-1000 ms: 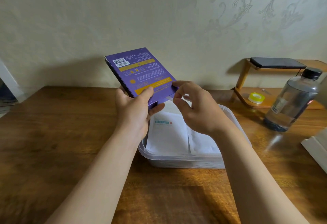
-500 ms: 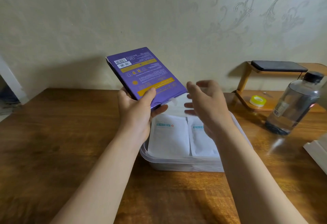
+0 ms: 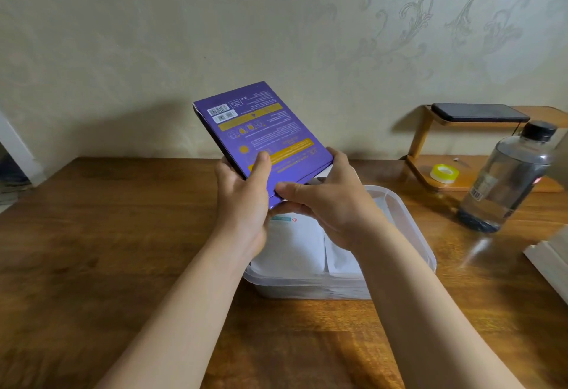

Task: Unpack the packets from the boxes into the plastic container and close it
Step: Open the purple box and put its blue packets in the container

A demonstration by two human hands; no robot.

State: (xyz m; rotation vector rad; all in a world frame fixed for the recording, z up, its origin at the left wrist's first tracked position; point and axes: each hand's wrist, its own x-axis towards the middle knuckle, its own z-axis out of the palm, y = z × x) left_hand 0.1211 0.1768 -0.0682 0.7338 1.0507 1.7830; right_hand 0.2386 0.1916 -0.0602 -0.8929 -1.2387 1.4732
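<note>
Purple box (image 3: 261,133) is held tilted above the plastic container (image 3: 421,244), its barcoded end raised away from the hands and its lower end turned down. The left hand (image 3: 242,195) is wrapped round the near left edge, with the thumb laid on the printed face. The right hand (image 3: 332,204) is closed on the lower end, thumb pressed along the bottom edge and fingers curled behind. A white sliver is seen at the mouth just above this hand, but it cannot be told whether it is a flap or a packet.

Directly beneath the hands, white packets (image 3: 292,244) are already laid side by side in the container, which is uncovered. The unpacking is judged well advanced but unfinished: the purple box appears yet to be emptied, and the closing is not yet done. No lid can be made out with certainty. A white object (image 3: 550,265), cut off by the frame far to the right of the right hand, cannot be identified.

The container is set on a wooden table (image 3: 123,235). Well apart to the right of the right hand, a clear bottle (image 3: 507,179) with a black cap is stood. Beyond it, a roll of tape (image 3: 444,173) is kept on a wooden stand (image 3: 421,139), with a phone (image 3: 479,112) laid on its top shelf. Behind everything, a pale wall (image 3: 184,35) with a scroll pattern is seen.
</note>
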